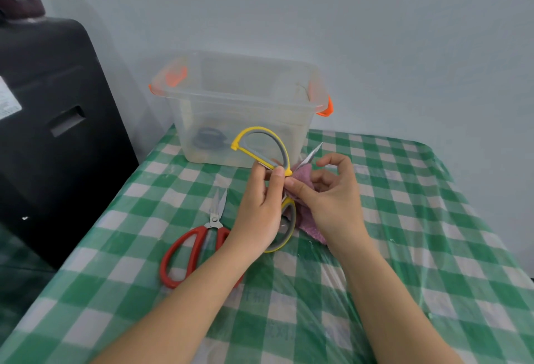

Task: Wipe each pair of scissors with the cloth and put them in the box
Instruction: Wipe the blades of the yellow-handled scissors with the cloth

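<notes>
- a green-and-white checked tablecloth under clear plastic covers the table, against a pale wall.
- the left hand pinches the yellow scissors by the handle, held open above the table, just in front of the clear box.
- the right hand pinches the purple cloth round a blade; the bare tip pokes out close to the fingers, so a slip could nick them.
- the plastic looks slick; anything set down may slide.
- the red scissors lie unwiped by the left wrist and could be knocked.
- a dark pair seems to lie in the box already.
</notes>
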